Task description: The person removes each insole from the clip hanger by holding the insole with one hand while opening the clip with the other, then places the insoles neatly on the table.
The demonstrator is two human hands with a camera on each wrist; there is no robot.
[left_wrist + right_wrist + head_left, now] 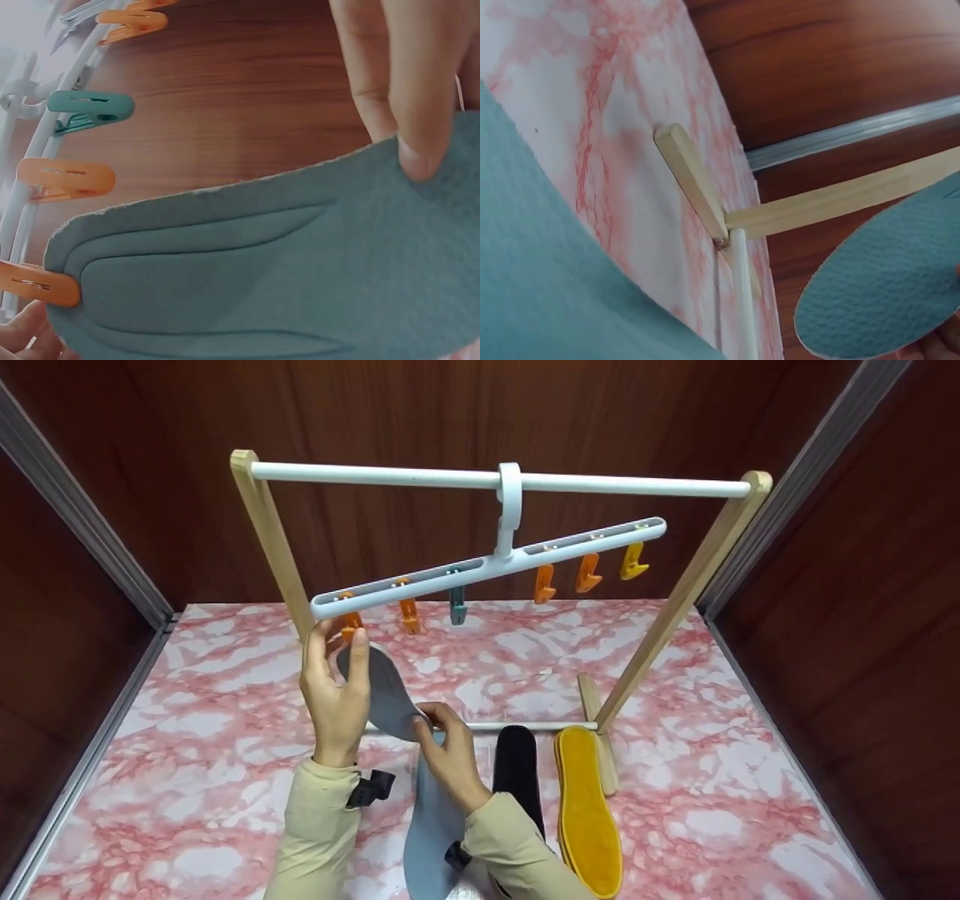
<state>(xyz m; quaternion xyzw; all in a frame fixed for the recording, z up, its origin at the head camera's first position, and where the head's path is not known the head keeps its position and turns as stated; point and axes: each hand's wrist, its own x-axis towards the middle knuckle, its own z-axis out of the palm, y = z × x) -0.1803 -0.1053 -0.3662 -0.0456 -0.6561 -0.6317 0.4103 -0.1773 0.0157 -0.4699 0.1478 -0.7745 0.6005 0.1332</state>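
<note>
A grey-blue insole (386, 697) hangs tilted under the left end of the white hanger (420, 591). In the left wrist view its narrow end sits in the orange clip (41, 285). My left hand (337, 697) is at that clip, with thumb and fingers on either side of it; only some fingertips show in the left wrist view. My right hand (454, 746) pinches the lower end of the insole, thumb on its face (420, 157). Part of this insole (889, 277) also shows in the right wrist view.
A rack (375, 476) with wooden posts bears the sloping hanger. Other clips, orange (409, 615), green (457, 604) and yellow (634, 561), hang along it. Below lie another grey-blue insole (431, 840), a black insole (517, 769) and yellow insoles (589, 817) on the marbled surface.
</note>
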